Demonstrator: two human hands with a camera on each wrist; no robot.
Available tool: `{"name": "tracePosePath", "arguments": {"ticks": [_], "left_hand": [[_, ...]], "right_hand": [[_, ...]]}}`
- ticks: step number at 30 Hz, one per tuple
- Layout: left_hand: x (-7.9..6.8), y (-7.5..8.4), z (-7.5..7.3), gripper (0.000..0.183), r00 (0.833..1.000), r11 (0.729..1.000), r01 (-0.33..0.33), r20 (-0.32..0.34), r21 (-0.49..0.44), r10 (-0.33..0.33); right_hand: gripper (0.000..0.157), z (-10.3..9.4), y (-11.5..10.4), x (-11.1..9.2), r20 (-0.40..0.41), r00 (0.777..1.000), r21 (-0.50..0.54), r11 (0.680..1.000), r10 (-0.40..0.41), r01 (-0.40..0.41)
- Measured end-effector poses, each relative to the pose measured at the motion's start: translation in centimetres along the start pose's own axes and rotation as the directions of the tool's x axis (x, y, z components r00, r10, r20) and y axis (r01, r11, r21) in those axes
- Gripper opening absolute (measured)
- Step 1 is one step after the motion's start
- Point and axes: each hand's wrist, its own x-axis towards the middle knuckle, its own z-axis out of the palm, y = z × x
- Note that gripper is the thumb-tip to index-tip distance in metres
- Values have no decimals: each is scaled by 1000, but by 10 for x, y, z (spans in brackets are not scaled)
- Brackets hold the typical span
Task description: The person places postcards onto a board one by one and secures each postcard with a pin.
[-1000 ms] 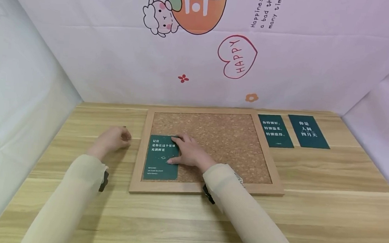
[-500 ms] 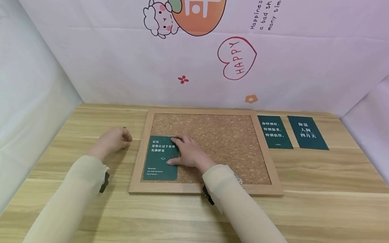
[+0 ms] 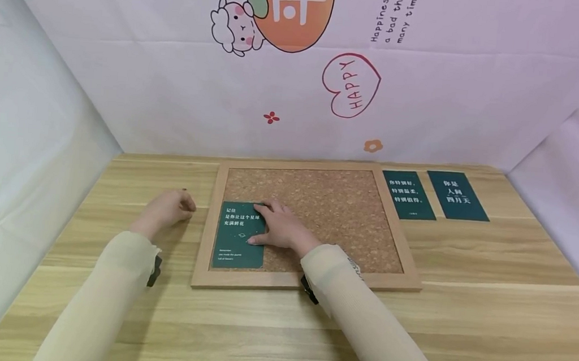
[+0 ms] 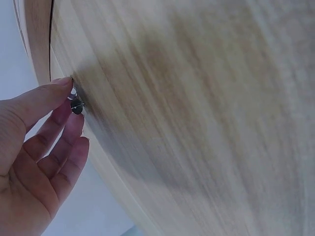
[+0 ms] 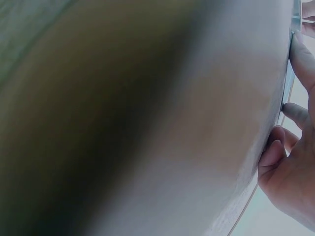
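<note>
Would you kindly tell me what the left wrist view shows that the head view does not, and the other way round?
Only the left wrist view clearly shows the small dark piece held by the left hand; in the head view it is too small to make out.

Only the head view shows the right hand touching a green card on the cork surface, two more green cards to its right, and the printed heart.

Both show the left hand and the wooden tabletop.

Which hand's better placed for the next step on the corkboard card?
Probably the left: the left hand pinches a small tack-like piece beside the corkboard, near the green card. The right hand is occupied, touching the card's right side, seemingly steadying it.
</note>
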Motion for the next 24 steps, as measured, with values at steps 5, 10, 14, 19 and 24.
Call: {"name": "tracePosePath", "arguments": {"ticks": [5, 10, 14, 19, 24], "left_hand": [[0, -1, 0, 13, 1000, 1000, -5, -2, -8, 5], [1, -3, 1, 12, 1000, 1000, -15, -16, 0, 15], [1, -3, 1, 12, 1000, 1000, -23, -21, 15, 23], [1, -3, 2, 11, 999, 999, -26, -22, 19, 27], [2, -3, 2, 10, 1000, 1000, -9, -14, 17, 9]], "right_hand": [[85, 0, 0, 0, 2, 1000, 3, 1000, -3, 3], [85, 1, 1, 1, 1, 1000, 1, 1000, -2, 2], [85, 1, 0, 1, 2, 1000, -3, 1000, -3, 3], [85, 0, 0, 1, 3, 1000, -2, 1000, -2, 2], [85, 0, 0, 1, 7, 1000, 5, 1000, 2, -2]]}}
